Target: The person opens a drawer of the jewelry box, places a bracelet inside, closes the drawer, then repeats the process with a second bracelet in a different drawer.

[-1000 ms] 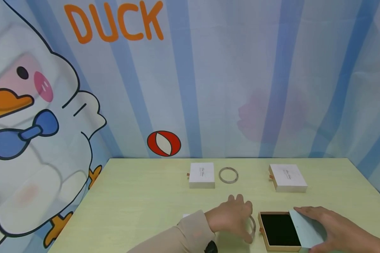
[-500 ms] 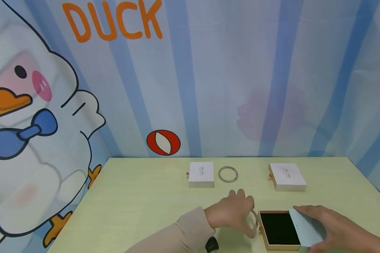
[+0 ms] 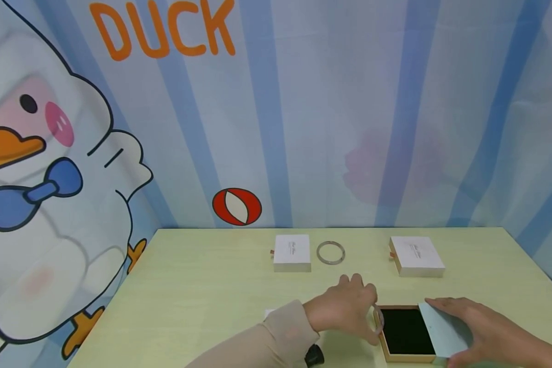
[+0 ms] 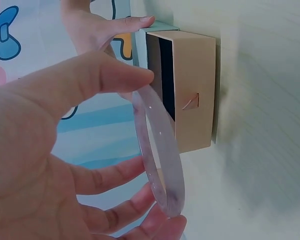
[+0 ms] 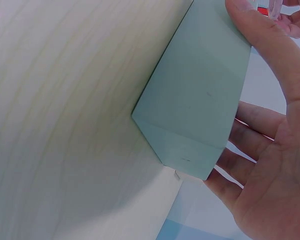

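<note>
My left hand (image 3: 345, 309) holds a pale translucent bangle (image 4: 165, 147) on edge between thumb and fingertips, at the left side of a drawer box. The box's tan inner tray (image 4: 195, 90), lined in black, is pulled partway out toward the left. Around the pale green sleeve (image 5: 190, 90) of that box, my right hand (image 3: 492, 332) grips with the thumb on one side and the fingers on the other. In the head view the bangle overlaps the tray's left rim.
Two white lidded boxes stand farther back, one box (image 3: 292, 253) left and another box (image 3: 417, 256) right. A second bangle (image 3: 330, 253) lies flat between them. Part of a white thing (image 3: 269, 312) shows behind the left sleeve. A patterned curtain (image 3: 322, 112) hangs behind the table.
My left hand has moved right with the bangle, from beside the box to over the tray's left rim. My right hand and the box have stayed put.
</note>
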Motion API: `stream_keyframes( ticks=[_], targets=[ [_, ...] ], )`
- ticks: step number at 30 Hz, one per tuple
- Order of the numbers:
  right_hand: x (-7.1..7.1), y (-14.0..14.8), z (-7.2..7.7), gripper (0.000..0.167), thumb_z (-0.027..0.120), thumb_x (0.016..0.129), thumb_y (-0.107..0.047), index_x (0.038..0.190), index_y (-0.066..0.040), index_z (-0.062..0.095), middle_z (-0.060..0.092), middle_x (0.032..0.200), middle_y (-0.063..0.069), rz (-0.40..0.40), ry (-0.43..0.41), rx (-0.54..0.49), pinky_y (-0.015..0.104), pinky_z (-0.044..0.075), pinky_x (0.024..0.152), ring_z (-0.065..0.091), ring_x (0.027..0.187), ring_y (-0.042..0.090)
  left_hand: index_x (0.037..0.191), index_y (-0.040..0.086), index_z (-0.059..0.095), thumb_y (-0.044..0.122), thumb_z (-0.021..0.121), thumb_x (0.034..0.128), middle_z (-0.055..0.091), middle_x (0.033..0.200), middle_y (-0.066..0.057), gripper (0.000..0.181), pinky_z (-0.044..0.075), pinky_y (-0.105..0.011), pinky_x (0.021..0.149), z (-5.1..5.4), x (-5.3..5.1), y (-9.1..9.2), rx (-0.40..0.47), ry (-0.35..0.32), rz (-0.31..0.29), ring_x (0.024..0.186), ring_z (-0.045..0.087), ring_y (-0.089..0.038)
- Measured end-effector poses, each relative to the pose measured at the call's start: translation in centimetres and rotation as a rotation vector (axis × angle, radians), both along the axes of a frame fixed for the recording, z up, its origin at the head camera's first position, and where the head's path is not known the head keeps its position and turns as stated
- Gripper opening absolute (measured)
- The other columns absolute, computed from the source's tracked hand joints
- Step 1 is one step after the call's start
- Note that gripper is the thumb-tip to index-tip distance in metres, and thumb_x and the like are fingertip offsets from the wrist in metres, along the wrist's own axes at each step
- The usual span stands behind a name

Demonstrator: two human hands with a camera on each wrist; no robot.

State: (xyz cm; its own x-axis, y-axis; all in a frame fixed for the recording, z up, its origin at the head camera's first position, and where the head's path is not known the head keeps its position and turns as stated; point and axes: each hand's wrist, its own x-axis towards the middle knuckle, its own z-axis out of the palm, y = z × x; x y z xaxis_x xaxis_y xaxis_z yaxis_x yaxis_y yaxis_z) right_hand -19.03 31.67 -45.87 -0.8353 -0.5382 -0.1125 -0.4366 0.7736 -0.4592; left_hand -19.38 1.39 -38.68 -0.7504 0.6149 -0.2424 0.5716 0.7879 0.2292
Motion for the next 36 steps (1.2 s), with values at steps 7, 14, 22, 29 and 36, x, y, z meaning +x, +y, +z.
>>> stream_keyframes(
  ticks=[7, 14, 22, 29, 36],
  targets=[
    [-0.2, -0.2, 0.0, 0.104, 0.089, 0.066, -0.05, 0.144, 0.004, 0.046, 0.052, 0.135, 0.029, -0.043, -0.046, 0.007, 0.04, 0.051, 0.073, 0.054, 0.111, 0.043, 0.113, 0.018, 0.063, 0.047, 0.082, 0.0782, 0.049, 0.1, 0.005, 0.049, 0.041, -0.025, 0.057, -0.1, -0.1, 0.1, 0.003, 0.01, -0.009, 0.083, 0.038, -0.013],
    [-0.2, -0.4, 0.1, 0.104, 0.09, 0.066, -0.049, 0.144, 0.004, 0.046, 0.052, 0.135, 0.029, -0.061, -0.067, 0.006, 0.044, 0.051, 0.072, 0.054, 0.111, 0.042, 0.113, 0.02, 0.064, 0.05, 0.081, 0.0773, 0.048, 0.098, 0.006, 0.05, 0.04, -0.025, 0.055, -0.4, -0.2, 0.4, -0.006, 0.039, -0.003, 0.081, 0.037, -0.013],
    [-0.1, -0.5, 0.2, 0.104, 0.09, 0.066, -0.048, 0.144, 0.004, 0.047, 0.053, 0.134, 0.028, -0.059, -0.052, 0.014, 0.036, 0.05, 0.069, 0.055, 0.108, 0.039, 0.115, 0.021, 0.063, 0.053, 0.082, 0.0765, 0.048, 0.097, 0.005, 0.053, 0.041, -0.025, 0.056, -0.7, -0.3, 1.1, -0.016, 0.019, -0.005, 0.082, 0.037, -0.012],
    [-0.3, -0.4, 0.2, 0.105, 0.091, 0.065, -0.046, 0.144, 0.006, 0.045, 0.051, 0.134, 0.03, -0.08, -0.1, -0.009, 0.047, 0.051, 0.072, 0.054, 0.109, 0.041, 0.113, 0.021, 0.063, 0.053, 0.083, 0.0758, 0.048, 0.096, 0.006, 0.052, 0.041, -0.025, 0.055, -0.9, -0.2, 1.6, -0.014, 0.028, -0.007, 0.082, 0.037, -0.012],
    [-0.2, -0.2, 0.1, 0.103, 0.089, 0.068, -0.048, 0.145, 0.004, 0.046, 0.052, 0.134, 0.028, -0.044, -0.064, -0.003, 0.034, 0.048, 0.068, 0.055, 0.109, 0.041, 0.116, 0.024, 0.064, 0.053, 0.083, 0.0754, 0.049, 0.098, 0.006, 0.054, 0.041, -0.025, 0.055, -1.0, -0.2, 2.2, -0.011, 0.011, -0.007, 0.081, 0.038, -0.012]
  ],
)
